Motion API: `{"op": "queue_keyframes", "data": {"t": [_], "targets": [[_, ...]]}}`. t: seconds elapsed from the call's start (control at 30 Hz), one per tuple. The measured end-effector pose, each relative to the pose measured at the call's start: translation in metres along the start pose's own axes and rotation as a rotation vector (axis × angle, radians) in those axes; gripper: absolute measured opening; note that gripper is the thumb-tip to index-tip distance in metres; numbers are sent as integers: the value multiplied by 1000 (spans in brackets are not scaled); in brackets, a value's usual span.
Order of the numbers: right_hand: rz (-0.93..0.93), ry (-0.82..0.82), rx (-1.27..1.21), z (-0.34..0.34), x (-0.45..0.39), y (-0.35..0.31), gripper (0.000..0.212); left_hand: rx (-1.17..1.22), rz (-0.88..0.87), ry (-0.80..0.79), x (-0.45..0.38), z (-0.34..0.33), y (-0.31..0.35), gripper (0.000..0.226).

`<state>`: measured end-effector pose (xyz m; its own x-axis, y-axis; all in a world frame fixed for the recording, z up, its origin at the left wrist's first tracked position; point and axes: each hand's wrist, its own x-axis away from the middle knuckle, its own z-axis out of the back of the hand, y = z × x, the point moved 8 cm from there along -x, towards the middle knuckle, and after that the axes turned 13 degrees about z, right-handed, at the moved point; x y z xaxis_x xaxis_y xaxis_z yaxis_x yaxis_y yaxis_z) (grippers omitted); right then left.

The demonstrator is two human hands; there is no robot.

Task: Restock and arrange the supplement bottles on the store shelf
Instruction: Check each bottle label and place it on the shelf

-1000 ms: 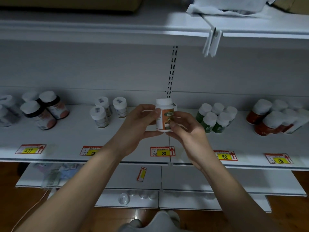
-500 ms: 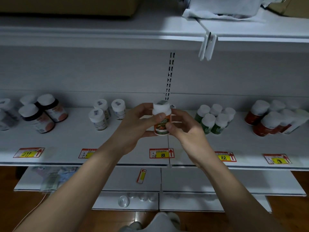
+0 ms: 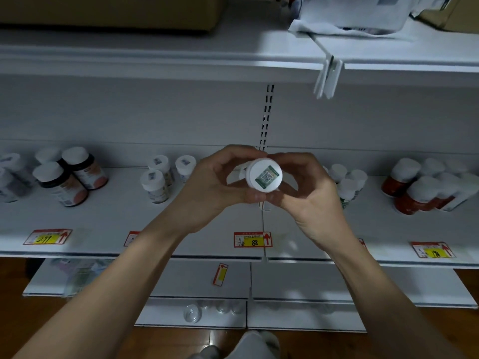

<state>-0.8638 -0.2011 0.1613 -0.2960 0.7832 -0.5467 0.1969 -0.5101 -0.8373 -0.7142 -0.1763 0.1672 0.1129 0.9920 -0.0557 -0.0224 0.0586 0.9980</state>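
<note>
Both the left hand and the right hand curl their fingers around a white-capped round plastic supplement bottle, cap toward the camera, above the white shelf.

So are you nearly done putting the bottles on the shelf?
Partly. Done: groups already stand on the shelf, dark bottles at the left, red ones at the right. In hand: both the left hand and right hand hold one bottle, its cap facing the camera. Left: setting it down, probably in the bare spot above the 88 tag.
</note>
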Motion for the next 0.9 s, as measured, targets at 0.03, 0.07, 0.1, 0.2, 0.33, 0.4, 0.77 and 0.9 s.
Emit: {"op": "queue_keyframes", "data": {"t": [0.03, 0.07, 0.1, 0.2, 0.33, 0.4, 0.77, 0.9], "targets": [[5, 0, -11, -1, 0, -1, 49, 2, -9, 2, 0, 0, 1, 58], [11, 1, -19, -2, 0, -2, 50, 8, -16, 3, 1, 1, 2, 57], [15, 0, -23, -2, -1, -3, 50, 19, -19, 3, 1, 1, 3, 55], [18, -2, -27, -3, -2, -4, 51, 24, -23, 5, 2, 1, 4, 55], [-19, 0, -20, -3, -2, -2, 50, 12, 9, -10, 3, 0, 5, 59], [-37, -17, 8, -2, -2, 0, 51, 15, 38, -25, 3, -1, 5, 63], [-220, -94, 19, -3, 1, 4, 49, 10, 316, 96, -2, 3, -1, 53], [-363, 26, -18, -6, -1, 8, 32, -25, 419, 197, -4, 6, 1, 32]]}}
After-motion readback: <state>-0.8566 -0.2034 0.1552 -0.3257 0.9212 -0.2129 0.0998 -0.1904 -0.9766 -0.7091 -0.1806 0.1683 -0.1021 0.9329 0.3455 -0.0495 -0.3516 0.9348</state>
